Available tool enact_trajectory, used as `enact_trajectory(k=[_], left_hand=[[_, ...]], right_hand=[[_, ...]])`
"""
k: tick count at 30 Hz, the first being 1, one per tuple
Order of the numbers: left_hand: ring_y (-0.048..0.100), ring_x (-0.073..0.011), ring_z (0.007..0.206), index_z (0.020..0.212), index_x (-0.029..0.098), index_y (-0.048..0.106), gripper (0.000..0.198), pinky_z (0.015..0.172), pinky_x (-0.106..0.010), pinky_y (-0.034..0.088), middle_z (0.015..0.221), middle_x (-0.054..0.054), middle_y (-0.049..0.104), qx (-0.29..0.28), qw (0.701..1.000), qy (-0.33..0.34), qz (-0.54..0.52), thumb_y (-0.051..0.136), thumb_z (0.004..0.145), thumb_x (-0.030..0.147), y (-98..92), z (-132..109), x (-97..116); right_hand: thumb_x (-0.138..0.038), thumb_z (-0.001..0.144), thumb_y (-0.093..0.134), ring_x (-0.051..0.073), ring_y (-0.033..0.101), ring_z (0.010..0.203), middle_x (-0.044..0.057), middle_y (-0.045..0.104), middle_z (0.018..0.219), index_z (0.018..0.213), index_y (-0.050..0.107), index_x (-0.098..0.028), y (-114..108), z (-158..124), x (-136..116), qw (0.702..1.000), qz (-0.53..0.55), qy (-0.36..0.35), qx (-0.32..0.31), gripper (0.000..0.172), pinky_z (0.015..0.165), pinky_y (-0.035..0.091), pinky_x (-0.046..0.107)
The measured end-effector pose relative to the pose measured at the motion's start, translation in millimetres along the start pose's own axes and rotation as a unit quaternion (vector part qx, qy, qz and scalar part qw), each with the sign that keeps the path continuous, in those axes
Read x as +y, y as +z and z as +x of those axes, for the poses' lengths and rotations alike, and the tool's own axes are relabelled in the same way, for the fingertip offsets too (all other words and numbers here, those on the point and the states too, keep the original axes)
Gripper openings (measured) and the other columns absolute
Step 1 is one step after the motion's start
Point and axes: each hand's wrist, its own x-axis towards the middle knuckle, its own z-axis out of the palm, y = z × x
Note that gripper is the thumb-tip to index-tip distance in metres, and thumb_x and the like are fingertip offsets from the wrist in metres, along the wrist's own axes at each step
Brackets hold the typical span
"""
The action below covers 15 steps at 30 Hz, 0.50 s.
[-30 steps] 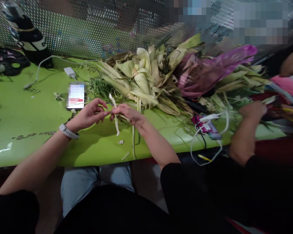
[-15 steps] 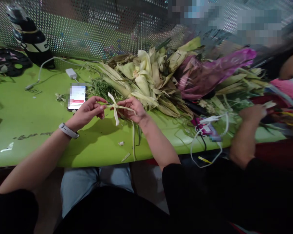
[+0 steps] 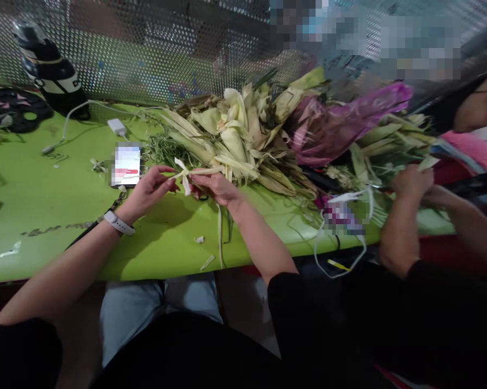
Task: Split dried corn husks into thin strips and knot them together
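Note:
A pale corn husk strip, crossed or knotted in its middle, is stretched between my two hands above the green table. My left hand, with a light watch band at the wrist, pinches its left end. From the other side, my right hand has thumb and fingers closed on a strand leading right. Two short white ends stick out above and below the crossing. Just behind my hands lies a heap of corn husks, with thin green stalks at its left. Some of my right fingertips are hidden.
A lit phone and a white adapter lie left of the heap. Further back stands a dark bottle against the perforated panel. A pink plastic bag rests on the husks. At right, another person's hands hold a pale piece.
My right hand has closed on the strand that hung loose across it, now drawn out to the right. The co-worker's hands have moved slightly left.

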Motion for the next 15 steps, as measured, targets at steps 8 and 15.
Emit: enact_trajectory(k=[8,15], left_hand=[[0.062,-0.0242,0.104,0.135,0.021,0.056,0.043,0.093,-0.043,0.048,0.109,-0.009,0.066,-0.041,0.995,0.05,0.08,0.047,0.097,0.04,-1.1,-7,11],[0.058,-0.0197,0.08,0.092,0.02,0.06,0.041,0.074,-0.036,0.048,0.085,-0.007,0.061,0.167,0.979,0.045,0.106,0.046,0.094,0.058,4.2,-7,15]], right_hand=[[-0.039,0.079,0.076,0.007,0.048,0.061,-0.002,0.06,0.075,0.099,0.067,-0.015,10,-6,-2,0.991,-0.131,-0.005,-0.038,0.032,0.053,0.036,0.021],[-0.05,0.088,0.061,0.011,0.046,0.061,-0.001,0.058,0.073,0.094,0.063,-0.017,26,-8,-1,0.944,-0.323,-0.051,0.054,0.034,0.056,0.033,0.025]])
